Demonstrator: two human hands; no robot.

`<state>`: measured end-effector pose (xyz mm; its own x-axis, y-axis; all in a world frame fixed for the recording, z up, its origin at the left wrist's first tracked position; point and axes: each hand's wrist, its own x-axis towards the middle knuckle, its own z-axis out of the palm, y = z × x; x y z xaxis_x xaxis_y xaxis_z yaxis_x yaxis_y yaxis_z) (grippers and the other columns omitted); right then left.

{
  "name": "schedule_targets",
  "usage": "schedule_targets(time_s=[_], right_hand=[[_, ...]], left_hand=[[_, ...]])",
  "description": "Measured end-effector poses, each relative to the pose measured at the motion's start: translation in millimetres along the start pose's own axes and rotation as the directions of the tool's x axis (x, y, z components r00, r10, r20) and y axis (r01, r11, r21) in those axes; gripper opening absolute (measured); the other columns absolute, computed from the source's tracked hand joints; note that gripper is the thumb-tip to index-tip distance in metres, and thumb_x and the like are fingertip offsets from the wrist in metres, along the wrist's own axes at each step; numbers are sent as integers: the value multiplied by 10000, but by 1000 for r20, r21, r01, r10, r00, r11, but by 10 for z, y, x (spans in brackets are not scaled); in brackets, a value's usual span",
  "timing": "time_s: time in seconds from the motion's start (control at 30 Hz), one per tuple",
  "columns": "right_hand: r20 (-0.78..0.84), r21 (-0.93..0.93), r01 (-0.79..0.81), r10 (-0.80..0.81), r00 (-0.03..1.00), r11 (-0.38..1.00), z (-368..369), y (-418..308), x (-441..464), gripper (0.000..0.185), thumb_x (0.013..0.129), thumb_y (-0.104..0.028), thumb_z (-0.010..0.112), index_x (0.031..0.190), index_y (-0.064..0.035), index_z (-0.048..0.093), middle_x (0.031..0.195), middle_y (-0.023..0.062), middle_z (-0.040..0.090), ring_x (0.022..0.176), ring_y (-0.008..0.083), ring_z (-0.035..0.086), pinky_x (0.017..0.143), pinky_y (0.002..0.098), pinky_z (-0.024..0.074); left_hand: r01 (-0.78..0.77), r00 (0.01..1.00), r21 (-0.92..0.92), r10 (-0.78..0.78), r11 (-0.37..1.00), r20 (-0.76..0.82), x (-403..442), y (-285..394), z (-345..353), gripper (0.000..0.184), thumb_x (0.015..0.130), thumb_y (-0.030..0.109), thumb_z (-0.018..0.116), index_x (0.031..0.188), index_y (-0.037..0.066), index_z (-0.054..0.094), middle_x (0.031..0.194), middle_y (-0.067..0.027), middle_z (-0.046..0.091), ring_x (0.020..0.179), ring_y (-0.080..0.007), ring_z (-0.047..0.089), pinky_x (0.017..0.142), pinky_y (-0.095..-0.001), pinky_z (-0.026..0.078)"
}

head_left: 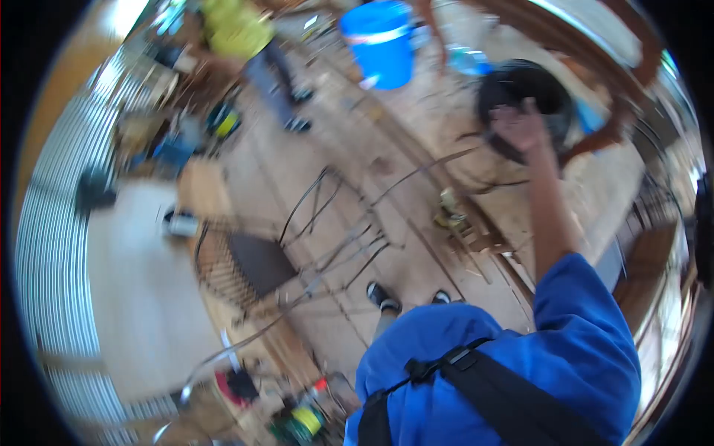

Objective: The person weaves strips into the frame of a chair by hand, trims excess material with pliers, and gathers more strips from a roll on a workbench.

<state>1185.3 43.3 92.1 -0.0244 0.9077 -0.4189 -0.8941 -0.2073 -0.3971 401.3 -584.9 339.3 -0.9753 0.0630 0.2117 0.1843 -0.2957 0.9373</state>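
My right hand (pixel 520 128) reaches out at the upper right, in front of a round black tub (pixel 487 93) with a dark hollow middle. Its fingers look spread, though motion smears them, and nothing shows in its grasp. Whether it touches the tub's rim I cannot tell. Behind the tub lies a clear plastic bottle (pixel 468 61), and a blue bucket (pixel 379 52) with a white band stands farther left. Below the hand, on the edge of the wooden surface, is a small brass-coloured metal object (pixel 450 212), too blurred to name. My left hand is out of the picture.
A wire-backed metal chair frame (pixel 327 215) with a dark seat stands in mid-floor. Left of it is a pale board (pixel 141 290). A person in a yellow-green top (pixel 238 30) is at the upper left. Power tools and clutter (pixel 301 424) lie at the bottom.
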Motion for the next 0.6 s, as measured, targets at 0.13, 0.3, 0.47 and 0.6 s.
schedule_targets(time_s=[0.13, 0.3, 0.47, 0.6], right_hand=[[671, -253, -266, 367, 644, 930, -374, -340, 498, 623, 925, -428, 452, 1296, 71, 420, 1274, 248, 503, 1196, 374, 461, 981, 509, 369], [375, -203, -316, 372, 849, 927, -1117, -2112, 1840, 62, 882, -36, 497, 942, -19, 495, 782, 52, 421, 734, 147, 446, 638, 270, 413], [509, -464, -334, 556, 657, 820, 338, -1209, 400, 167, 970, -129, 411, 1019, 3, 500, 853, 69, 449, 750, 165, 448, 685, 286, 436], [414, -577, 134, 146, 899, 806, 1062, -53, -697, 293, 981, -148, 388, 1204, 32, 447, 1115, 124, 501, 989, 211, 511, 879, 337, 445]], left_hand=[[133, 951, -5, -126, 991, 284, 924, -82, -2488, 146, 933, 38, 364, 865, 80, 487, 768, 3, 421, 586, -73, 365, 485, -174, 330], [329, 888, -193, -373, 924, -269, -68, -154, -2265, 238, 978, 236, 446, 787, 94, 452, 582, 32, 318, 475, -84, 292, 408, -226, 296], [757, 648, 204, -673, 621, -357, -873, -1116, -1585, 234, 959, 301, 480, 827, 108, 481, 607, 23, 422, 450, -71, 372, 391, -223, 320], [859, 300, 505, -878, 79, -372, -1160, -2058, -1810, 263, 911, 339, 522, 772, 116, 522, 642, -24, 539, 494, -141, 517, 430, -337, 427]])
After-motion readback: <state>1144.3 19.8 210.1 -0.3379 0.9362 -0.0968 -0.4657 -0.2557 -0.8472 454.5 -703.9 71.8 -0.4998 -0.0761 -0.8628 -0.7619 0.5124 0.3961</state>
